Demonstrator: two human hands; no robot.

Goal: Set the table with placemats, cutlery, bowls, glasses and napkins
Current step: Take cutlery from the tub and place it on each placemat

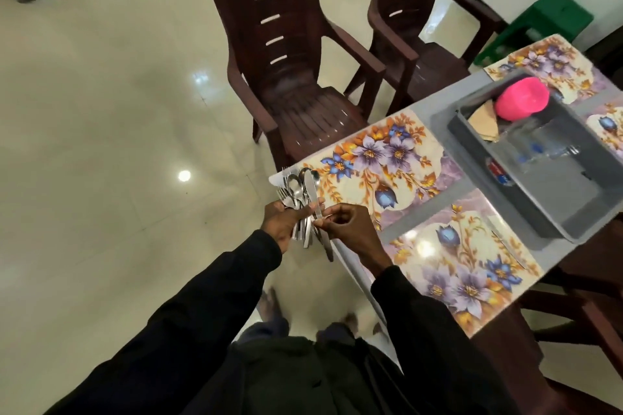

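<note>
Table (435,111), grey top, carries four floral placemats and grey tray (553,192). Near placemat (465,266) just in front of tray; second placemat (381,162) left of tray; third (546,61) beyond tray; fourth (606,128) right of tray, mostly hidden by its wall.

A: What can't be made out?

B: The glasses (542,145) in the grey tray (553,199) blur together, uncountable. The right edge crops a placemat (606,128).

A: And the cutlery (301,202)?

B: Its handles hide behind the left hand (281,221); pieces overlap.
</note>
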